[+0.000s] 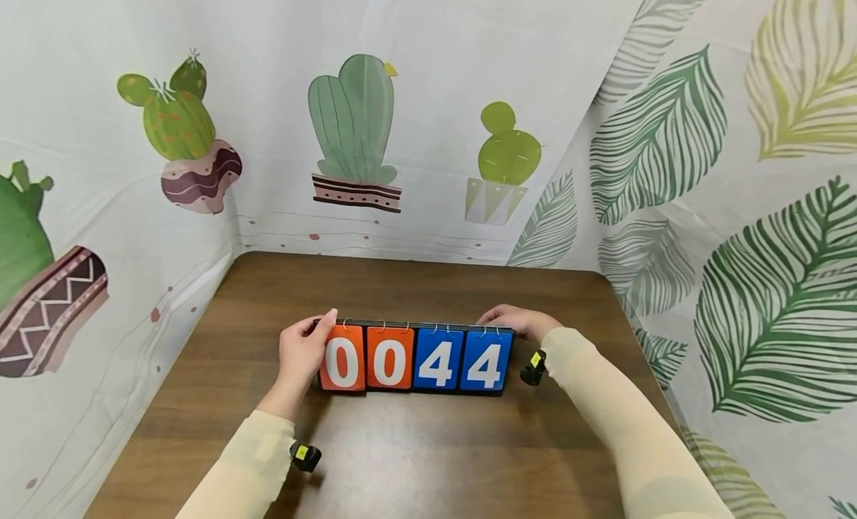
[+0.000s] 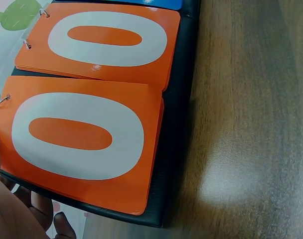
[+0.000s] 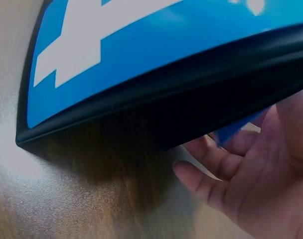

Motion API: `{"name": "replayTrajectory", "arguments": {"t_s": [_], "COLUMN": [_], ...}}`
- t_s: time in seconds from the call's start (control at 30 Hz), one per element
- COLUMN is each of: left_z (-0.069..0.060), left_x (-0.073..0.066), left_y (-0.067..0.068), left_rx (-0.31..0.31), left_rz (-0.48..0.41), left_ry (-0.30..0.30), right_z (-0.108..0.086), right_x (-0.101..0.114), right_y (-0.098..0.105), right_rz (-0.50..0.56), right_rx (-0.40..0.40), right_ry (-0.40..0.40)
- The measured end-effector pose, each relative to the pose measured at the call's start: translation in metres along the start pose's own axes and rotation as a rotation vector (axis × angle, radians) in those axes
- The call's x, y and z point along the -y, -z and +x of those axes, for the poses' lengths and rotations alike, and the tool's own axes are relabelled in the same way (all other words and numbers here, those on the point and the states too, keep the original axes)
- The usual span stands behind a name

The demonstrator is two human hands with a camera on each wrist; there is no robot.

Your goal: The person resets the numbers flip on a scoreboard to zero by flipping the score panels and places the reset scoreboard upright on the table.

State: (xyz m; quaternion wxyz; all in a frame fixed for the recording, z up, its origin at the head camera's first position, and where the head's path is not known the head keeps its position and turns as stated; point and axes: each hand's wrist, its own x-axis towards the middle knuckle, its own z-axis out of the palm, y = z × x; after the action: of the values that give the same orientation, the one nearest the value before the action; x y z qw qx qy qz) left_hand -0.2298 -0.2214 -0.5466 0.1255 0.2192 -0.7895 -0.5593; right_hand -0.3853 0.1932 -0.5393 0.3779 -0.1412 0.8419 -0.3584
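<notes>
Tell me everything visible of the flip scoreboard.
The flip scoreboard shows two orange cards reading 0 and two blue cards reading 4, hung by metallic-looking rings on black, leather-like backing. Its face tilts back over the brown table; whether it touches down is unclear. The left hand grips its left end; the right hand reaches behind its right end.

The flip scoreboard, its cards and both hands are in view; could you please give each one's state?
Flip scoreboard: panels spread apart, reading 0044.
Orange cards: both showing 0.
Blue cards: both showing 4.
Left hand: gripping the scoreboard's left end.
Right hand: behind the right end, grip unclear.
</notes>
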Motion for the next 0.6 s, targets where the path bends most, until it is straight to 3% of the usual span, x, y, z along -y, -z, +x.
{"name": "replayTrajectory", "arguments": {"t_s": [0.27,0.47,0.6], "left_z": [-0.001,-0.001,-0.001], "left_x": [-0.001,-0.002,-0.003], "left_y": [0.000,0.000,0.001], "left_rx": [0.000,0.001,0.007], "left_rz": [0.004,0.009,0.006], "left_ry": [0.009,0.005,0.017], "right_z": [0.004,0.012,0.014], "right_x": [0.000,-0.004,-0.005], "right_y": [-0.006,-0.006,-0.007], "right_rz": [-0.063,-0.052,-0.088], "right_rx": [-0.110,-0.220,-0.252], "right_ry": [-0.012,0.046,0.074]}}
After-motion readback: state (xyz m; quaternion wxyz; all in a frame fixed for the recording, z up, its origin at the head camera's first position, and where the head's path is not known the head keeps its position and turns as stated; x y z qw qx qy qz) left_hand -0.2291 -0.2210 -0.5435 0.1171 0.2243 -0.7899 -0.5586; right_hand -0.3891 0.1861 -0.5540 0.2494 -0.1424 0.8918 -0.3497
